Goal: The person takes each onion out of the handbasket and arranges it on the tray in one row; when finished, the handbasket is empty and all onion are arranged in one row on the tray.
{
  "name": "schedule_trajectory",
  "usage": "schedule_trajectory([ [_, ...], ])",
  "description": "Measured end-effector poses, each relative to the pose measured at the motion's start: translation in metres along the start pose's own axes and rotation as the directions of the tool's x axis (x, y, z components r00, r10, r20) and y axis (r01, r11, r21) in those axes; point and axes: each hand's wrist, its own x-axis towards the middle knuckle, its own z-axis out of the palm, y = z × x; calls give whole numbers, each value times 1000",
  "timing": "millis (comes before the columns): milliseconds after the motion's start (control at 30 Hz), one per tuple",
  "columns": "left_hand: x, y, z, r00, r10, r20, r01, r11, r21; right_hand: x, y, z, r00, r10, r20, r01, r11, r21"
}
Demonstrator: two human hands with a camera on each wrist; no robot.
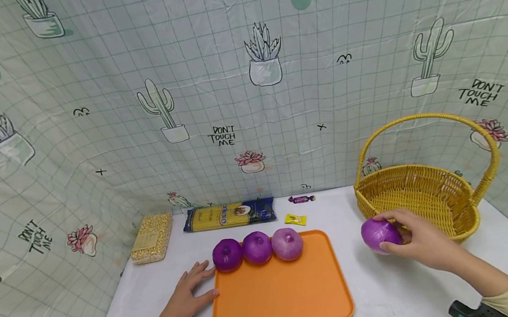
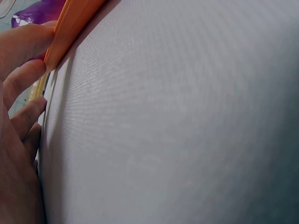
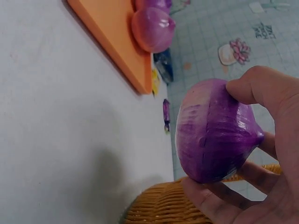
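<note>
In the head view my right hand (image 1: 418, 239) grips a purple onion (image 1: 380, 235) in front of the wicker basket's left side. The right wrist view shows the thumb and fingers around this onion (image 3: 212, 130), held above the table. My left hand (image 1: 185, 299) touches the left rim of an orange tray (image 1: 280, 298), its fingers loosely spread. Along the tray's back edge sit three more onions: a dark purple one (image 1: 227, 255), a middle one (image 1: 257, 248) and a paler one (image 1: 287, 244). The yellow wicker basket (image 1: 413, 173) has a tall arched handle.
Behind the tray lie a yellow and blue pasta packet (image 1: 228, 215), a purple wrapped candy (image 1: 302, 199) and a small yellow candy (image 1: 295, 220). A bag of yellow grains (image 1: 151, 238) is at the back left. A patterned curtain (image 1: 209, 106) hangs behind the white table (image 1: 356, 294).
</note>
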Motion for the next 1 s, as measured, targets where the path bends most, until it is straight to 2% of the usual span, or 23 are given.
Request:
schedule_trajectory([
  [333,0,-1,0,1000,-4,2,4,1000,5,5,1,17,1000,-27,-4,27,1000,-15],
  [1000,0,-1,-1,1000,-8,8,8,1000,-2,19,-1,51,997,-81,1,80,990,115],
])
